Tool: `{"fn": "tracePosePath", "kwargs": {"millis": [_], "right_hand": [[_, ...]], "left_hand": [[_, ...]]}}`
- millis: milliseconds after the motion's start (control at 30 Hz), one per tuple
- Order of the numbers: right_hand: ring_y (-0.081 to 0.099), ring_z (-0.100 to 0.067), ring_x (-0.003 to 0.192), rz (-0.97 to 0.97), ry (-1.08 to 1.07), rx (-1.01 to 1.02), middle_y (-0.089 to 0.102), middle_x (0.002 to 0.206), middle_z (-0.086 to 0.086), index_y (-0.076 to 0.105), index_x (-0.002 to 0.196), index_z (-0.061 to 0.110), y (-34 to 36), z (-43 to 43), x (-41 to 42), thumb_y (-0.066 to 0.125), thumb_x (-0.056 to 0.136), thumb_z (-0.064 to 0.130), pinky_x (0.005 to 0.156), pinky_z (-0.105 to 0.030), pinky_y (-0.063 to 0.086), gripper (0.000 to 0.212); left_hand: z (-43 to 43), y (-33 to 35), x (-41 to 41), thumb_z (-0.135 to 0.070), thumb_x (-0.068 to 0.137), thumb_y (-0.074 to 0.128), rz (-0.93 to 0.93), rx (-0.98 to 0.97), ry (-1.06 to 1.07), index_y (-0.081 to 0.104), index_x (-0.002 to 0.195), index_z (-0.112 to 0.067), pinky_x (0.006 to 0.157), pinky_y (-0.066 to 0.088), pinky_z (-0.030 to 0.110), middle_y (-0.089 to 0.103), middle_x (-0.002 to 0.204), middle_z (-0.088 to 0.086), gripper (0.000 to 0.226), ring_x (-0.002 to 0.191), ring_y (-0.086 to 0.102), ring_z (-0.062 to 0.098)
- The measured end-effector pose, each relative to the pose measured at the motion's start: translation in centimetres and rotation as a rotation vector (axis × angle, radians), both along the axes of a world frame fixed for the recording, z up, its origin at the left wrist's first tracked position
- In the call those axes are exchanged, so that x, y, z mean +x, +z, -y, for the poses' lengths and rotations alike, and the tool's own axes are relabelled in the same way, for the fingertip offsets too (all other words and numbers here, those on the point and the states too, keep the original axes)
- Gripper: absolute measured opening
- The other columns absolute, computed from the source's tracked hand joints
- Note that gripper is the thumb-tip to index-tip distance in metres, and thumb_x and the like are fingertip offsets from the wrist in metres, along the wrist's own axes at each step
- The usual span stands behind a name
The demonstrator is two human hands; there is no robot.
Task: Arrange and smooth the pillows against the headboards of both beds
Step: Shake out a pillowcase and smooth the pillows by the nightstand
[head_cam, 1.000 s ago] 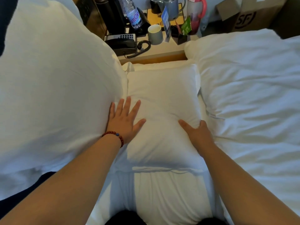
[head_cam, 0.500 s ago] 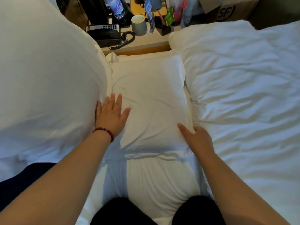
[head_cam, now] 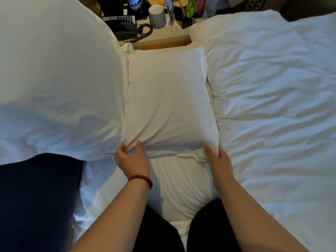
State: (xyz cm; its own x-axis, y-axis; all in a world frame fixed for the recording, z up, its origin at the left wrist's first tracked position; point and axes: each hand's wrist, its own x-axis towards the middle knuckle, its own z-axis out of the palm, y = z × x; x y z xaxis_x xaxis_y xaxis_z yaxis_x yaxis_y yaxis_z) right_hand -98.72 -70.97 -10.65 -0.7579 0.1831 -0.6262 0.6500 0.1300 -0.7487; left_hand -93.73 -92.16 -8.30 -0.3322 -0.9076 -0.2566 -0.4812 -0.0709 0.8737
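Where the small white pillow (head_cam: pixel 169 99) lies flat in the middle of the frame, touching a larger pillow (head_cam: pixel 54 79) on the left and a rumpled duvet (head_cam: pixel 272 88) on the right, both hands hold its near edge. At the lower-left corner the left hand (head_cam: pixel 131 159), with a red bead bracelet (head_cam: pixel 141 179) at the wrist, pinches bunched fabric between thumb and fingers. Opposite it, the right hand (head_cam: pixel 218 164) grips the lower-right corner, thumb on top. Beyond the pillow's far edge, a nightstand (head_cam: pixel 163 36) carries a black telephone (head_cam: pixel 123 28) and a cup (head_cam: pixel 157 16).
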Motion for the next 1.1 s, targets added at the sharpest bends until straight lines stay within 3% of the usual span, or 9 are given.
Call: {"fn": "tracePosePath", "kwargs": {"millis": [100, 233, 367, 467, 567, 700, 800, 967, 1100], "right_hand": [[0.065, -0.019, 0.08, 0.075, -0.072, -0.083, 0.068, 0.088, -0.003, 0.066, 0.108, 0.008, -1.5, 0.5, 2.3, 0.078, 0.078, 0.035, 0.072, -0.034, 0.052, 0.042], [0.06, -0.005, 0.067, 0.039, -0.405, -0.343, 0.06, 0.096, -0.003, 0.065, 0.103, 0.018, -1.7, -0.8, 2.8, 0.062, 0.095, 0.027, 0.058, -0.014, 0.05, 0.013], [0.047, 0.012, 0.106, 0.31, -0.442, -0.75, 0.048, 0.137, 0.011, 0.047, 0.119, 0.057, -2.5, 2.0, 3.2, 0.028, 0.097, 0.062, 0.096, -0.009, 0.032, 0.03], [0.061, -0.013, 0.104, 0.326, -0.402, -0.867, 0.065, 0.114, -0.001, 0.062, 0.12, 0.017, -2.0, 4.3, 3.2, 0.058, 0.097, 0.027, 0.085, -0.028, 0.05, 0.026], [0.065, -0.018, 0.093, 0.233, -0.47, -0.712, 0.067, 0.107, -0.007, 0.062, 0.114, 0.008, -1.8, 3.9, 2.5, 0.063, 0.094, 0.015, 0.073, -0.03, 0.056, 0.021], [0.054, -0.021, 0.123, 0.262, -0.571, -0.806, 0.053, 0.139, -0.007, 0.053, 0.129, 0.012, -3.4, 3.0, 4.3, 0.042, 0.104, 0.023, 0.1, -0.032, 0.043, 0.029], [0.037, -0.018, 0.14, 0.327, -0.286, -0.902, 0.04, 0.151, -0.004, 0.038, 0.144, 0.018, -3.6, 6.2, 5.5, 0.044, 0.1, 0.042, 0.116, -0.035, 0.031, 0.051], [0.054, -0.021, 0.123, 0.383, -0.246, -0.867, 0.059, 0.121, -0.004, 0.055, 0.134, 0.01, -1.3, 13.2, 4.1, 0.064, 0.094, 0.018, 0.099, -0.028, 0.048, 0.042], [0.066, -0.02, 0.089, 0.27, -0.44, -0.741, 0.068, 0.102, -0.008, 0.062, 0.121, 0.003, -1.2, 13.5, 4.1, 0.069, 0.091, 0.012, 0.081, -0.031, 0.057, 0.032]], "left_hand": [[-0.1, -1.7, 1.6, -0.05, 0.076, 0.077, 0.153, 0.411, 0.207, 0.057, 0.128, -0.009, 0.099, 0.044, 0.03, 0.057, 0.127, 0.003, 0.069, 0.111, 0.058, 0.021], [1.6, -2.2, 2.7, -0.03, 0.091, 0.068, -0.184, 0.874, 0.233, 0.061, 0.125, -0.013, 0.088, 0.046, 0.022, 0.064, 0.104, -0.003, 0.039, 0.09, 0.058, 0.007], [1.9, -2.5, 3.5, -0.02, 0.095, 0.062, -0.353, 1.005, 0.212, 0.06, 0.127, -0.011, 0.098, 0.047, 0.026, 0.067, 0.107, 0.002, 0.033, 0.1, 0.061, 0.012], [1.5, -2.1, 3.8, -0.017, 0.095, 0.062, -0.428, 1.025, 0.237, 0.062, 0.118, -0.01, 0.096, 0.051, 0.029, 0.066, 0.109, 0.006, 0.024, 0.102, 0.062, 0.016], [2.2, -2.2, 4.4, -0.014, 0.092, 0.066, -0.326, 0.831, 0.224, 0.063, 0.109, -0.01, 0.07, 0.057, 0.022, 0.068, 0.097, 0.005, 0.018, 0.086, 0.066, 0.013], [2.1, -2.4, 5.7, -0.012, 0.095, 0.061, -0.27, 0.903, 0.113, 0.063, 0.105, -0.012, 0.082, 0.055, 0.024, 0.068, 0.104, 0.006, 0.01, 0.095, 0.066, 0.015], [2.4, -2.0, 5.7, -0.019, 0.096, 0.059, -0.344, 0.989, 0.046, 0.06, 0.122, -0.016, 0.103, 0.044, 0.029, 0.066, 0.116, 0.001, 0.026, 0.107, 0.061, 0.013], [6.5, -0.6, 4.7, -0.022, 0.09, 0.069, -0.553, 0.906, 0.175, 0.068, 0.108, -0.012, 0.092, 0.054, 0.031, 0.074, 0.102, 0.005, 0.021, 0.1, 0.067, 0.016], [9.1, -1.4, 7.8, -0.016, 0.093, 0.064, -0.4, 0.738, 0.088, 0.068, 0.1, -0.013, 0.078, 0.056, 0.024, 0.073, 0.1, 0.003, 0.008, 0.089, 0.069, 0.013]]}}
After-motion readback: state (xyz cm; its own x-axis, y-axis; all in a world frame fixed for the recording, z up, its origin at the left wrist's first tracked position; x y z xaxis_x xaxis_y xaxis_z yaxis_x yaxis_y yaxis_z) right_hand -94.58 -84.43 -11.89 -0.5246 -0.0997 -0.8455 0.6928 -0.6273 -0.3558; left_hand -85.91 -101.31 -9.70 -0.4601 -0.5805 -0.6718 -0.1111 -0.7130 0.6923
